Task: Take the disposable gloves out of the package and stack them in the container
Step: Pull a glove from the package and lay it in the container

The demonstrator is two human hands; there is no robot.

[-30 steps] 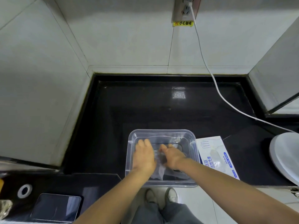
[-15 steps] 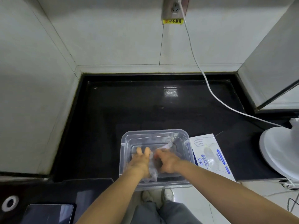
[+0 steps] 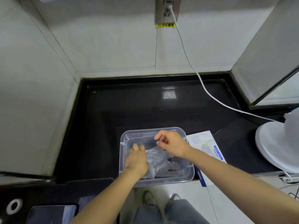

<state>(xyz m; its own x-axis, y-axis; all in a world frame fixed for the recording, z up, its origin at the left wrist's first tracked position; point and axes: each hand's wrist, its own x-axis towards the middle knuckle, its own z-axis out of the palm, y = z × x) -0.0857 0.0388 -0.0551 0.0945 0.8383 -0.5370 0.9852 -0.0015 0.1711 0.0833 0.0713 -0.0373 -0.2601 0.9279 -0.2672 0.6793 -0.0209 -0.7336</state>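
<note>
My left hand lies flat, fingers straight, pinning the flimsy, slippery clear gloves in the plastic container, best lifted by a pinched edge, while my right hand curls above its far side, pinching film or nothing I cannot tell.

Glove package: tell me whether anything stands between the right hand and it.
Nothing visible does. The right hand hangs over the right part of the clear container, and the glove package lies flat on the black counter just beside that container's right wall. Only that low wall lies between them.
</note>
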